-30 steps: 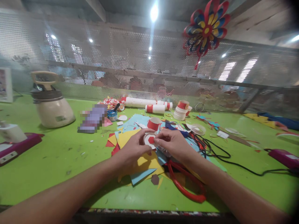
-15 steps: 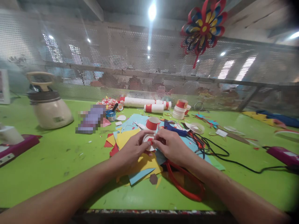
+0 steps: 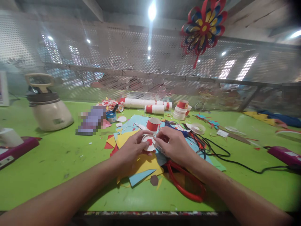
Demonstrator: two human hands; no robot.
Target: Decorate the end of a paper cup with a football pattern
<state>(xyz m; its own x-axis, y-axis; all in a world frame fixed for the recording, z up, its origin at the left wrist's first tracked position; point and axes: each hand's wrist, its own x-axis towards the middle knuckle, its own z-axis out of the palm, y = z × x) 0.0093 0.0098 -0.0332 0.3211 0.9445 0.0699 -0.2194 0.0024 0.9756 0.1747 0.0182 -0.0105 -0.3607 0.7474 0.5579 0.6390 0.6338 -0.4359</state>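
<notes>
My left hand grips a round white paper disc, thumb on its face and fingers around its far and lower edge. A red paper piece lies at the middle of the disc. My right hand is curled, its thumb and fingertips pinched at the disc's right edge. Just beyond the hands stands a red and white paper cup. Yellow paper and a pointed blue paper strip lie beneath and in front of the hands. Red-handled scissors rest under my right forearm.
A blue glue gun lies behind my right hand, near black cables. Stacked paper cups, a blue jar and a beige jug stand farther back. Purple power strips flank the green table.
My right fingertips have shifted from the red piece to the disc's right edge, uncovering more of the disc. My left hand still grips it. The view has moved slightly.
</notes>
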